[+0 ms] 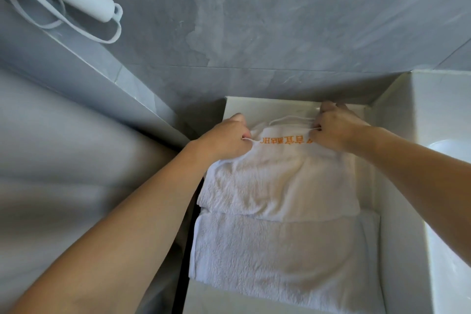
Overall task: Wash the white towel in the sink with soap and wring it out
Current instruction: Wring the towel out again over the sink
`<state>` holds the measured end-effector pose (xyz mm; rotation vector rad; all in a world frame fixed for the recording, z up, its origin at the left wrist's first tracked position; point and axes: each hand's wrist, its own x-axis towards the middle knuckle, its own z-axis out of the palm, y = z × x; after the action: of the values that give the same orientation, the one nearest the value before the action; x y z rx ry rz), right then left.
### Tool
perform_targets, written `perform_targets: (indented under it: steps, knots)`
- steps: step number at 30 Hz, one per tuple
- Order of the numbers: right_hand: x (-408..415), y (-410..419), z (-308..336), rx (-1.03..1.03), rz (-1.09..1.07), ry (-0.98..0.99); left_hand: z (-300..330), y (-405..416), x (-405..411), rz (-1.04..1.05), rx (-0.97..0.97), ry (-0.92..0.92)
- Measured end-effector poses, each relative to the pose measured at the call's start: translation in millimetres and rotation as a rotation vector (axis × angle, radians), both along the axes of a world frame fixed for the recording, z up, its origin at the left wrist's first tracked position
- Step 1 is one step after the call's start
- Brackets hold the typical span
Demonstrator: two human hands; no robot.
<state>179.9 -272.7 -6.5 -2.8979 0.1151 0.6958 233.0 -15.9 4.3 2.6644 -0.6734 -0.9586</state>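
A white fluffy towel [280, 186] with orange lettering near its far edge lies spread over a white shelf [369, 186] in the lower middle of the head view. My left hand [226, 137] pinches the towel's far left corner. My right hand [336, 127] grips its far right corner. Both fists are closed on the hem, which is slightly raised. A second layer of white towel [280, 252] lies under it, nearer to me. At the right edge a curve of the white sink basin [451, 150] shows.
Grey marble tiles [254, 20] cover the wall behind the shelf. A white handle with a looped cord [84, 0] hangs at the upper left. A grey ledge [102, 79] runs diagonally on the left. White counter wall [433, 99] rises on the right.
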Motion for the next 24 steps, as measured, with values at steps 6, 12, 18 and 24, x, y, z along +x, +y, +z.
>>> perform_targets:
  steps: [6, 12, 18, 24]
  knots:
    - [-24.7, 1.1, 25.5, 0.016, 0.025, 0.002, 19.2, 12.4, -15.7, -0.12, 0.251, -0.249]
    - [-43.3, -5.2, 71.4, 0.085, 0.178, -0.308, 66.8, 42.9, -38.8, -0.058, 0.254, -0.537]
    - [-69.8, -5.0, 126.4, 0.105, 0.314, -0.538, 133.5, 64.2, -67.5, 0.04, 0.192, -0.413]
    - [-101.1, -2.7, 168.3, 0.087, 0.227, -0.223, 183.4, 78.1, -114.6, 0.181, -0.198, -0.068]
